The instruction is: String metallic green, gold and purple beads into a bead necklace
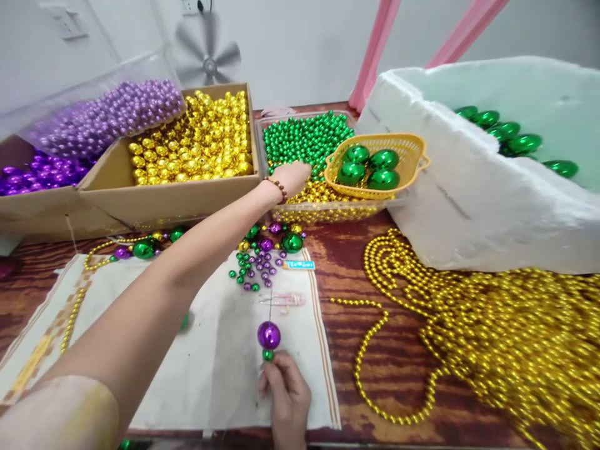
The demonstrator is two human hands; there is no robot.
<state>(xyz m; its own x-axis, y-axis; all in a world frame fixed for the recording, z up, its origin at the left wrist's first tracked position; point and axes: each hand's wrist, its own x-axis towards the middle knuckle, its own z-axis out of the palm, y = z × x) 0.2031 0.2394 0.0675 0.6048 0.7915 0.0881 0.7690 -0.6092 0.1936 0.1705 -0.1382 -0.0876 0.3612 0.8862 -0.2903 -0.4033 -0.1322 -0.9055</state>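
My left arm stretches across the table, a brown bead bracelet on its wrist. My left hand (293, 177) reaches into the clear tray (328, 209) of small green beads (304, 137) and gold beads. Its fingers bend down among the beads and their tips are hidden. My right hand (287, 400) is at the near edge of a white cloth (206, 375), pinching a thin upright wire. Threaded on the wire are a large purple ball (269, 335) and, under it, a small green bead (267, 355).
A cardboard box of gold beads (197, 137) and purple beads (107, 119) sit at the back left. A yellow basket (412, 153) holds big green balls. A white foam box (469, 200) stands right, gold bead strands (492, 337) piled below it. Loose beads (262, 256) and a pink clip (284, 300) lie on the cloth.
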